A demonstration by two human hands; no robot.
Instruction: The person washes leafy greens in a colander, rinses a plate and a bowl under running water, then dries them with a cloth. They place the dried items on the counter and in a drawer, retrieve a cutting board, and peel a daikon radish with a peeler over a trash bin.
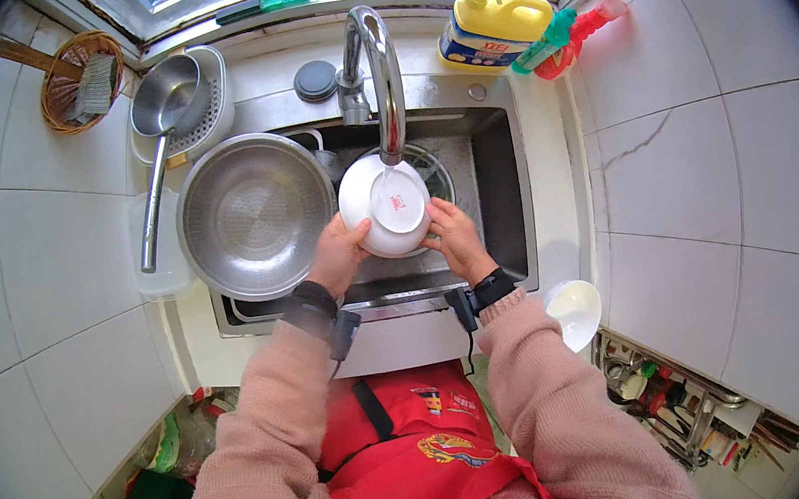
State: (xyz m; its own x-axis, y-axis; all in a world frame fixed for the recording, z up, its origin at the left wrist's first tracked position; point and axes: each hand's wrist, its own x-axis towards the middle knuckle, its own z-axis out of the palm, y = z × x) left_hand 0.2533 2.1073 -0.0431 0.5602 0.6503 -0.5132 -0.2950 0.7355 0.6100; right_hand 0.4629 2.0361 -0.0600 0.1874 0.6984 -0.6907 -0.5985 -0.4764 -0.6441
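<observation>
Both my hands hold a white ceramic dish (360,192), its underside with a foot ring and red mark facing up. My left hand (341,253) grips its left rim, thumb on the outer face. On its right rim are the fingers of my right hand (457,236). A chrome faucet (386,77) arches over the dish, and water runs from its spout onto the base. Below lies the stainless steel sink (500,183), with a glass bowl (440,168) partly hidden behind the dish. Left of my left hand, a large metal basin (255,215) rests across the sink.
A saucepan (168,98) sits on a white draining basket (217,99) at the back left. Yellow detergent bottle (498,21) and red spray bottle (559,54) stand at the back right. A white bowl (576,313) is at the counter's front right corner. A green-handled knife (269,4) lies on the windowsill.
</observation>
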